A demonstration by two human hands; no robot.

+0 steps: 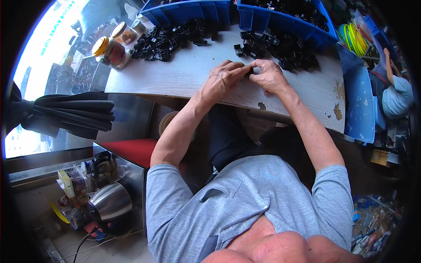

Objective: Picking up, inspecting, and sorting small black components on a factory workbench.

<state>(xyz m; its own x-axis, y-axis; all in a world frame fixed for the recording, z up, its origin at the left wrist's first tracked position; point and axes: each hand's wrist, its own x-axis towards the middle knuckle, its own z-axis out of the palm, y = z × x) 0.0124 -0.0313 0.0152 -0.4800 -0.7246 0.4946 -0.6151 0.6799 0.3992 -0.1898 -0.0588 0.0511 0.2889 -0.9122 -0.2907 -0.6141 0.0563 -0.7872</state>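
My left hand (226,79) and my right hand (269,78) meet over the front half of a white worktable (175,76). Between the fingertips of both is a small black part (251,71), mostly covered by the fingers, so its exact shape cannot be made out. Both hands are closed in a pinch on it. Just beyond my right hand lies a heap of small black plastic parts (289,50), some with metal bits. A second heap of black parts (160,41) is spread at the back left.
Two blue bins (188,13) (285,26) of black parts line the table's back. Lidded jars (115,53) stand at the left edge. A blue plastic tub (359,101) adjoins the right edge. A steel kettle (112,201) stands lower left. Another person (397,96) sits at far right.
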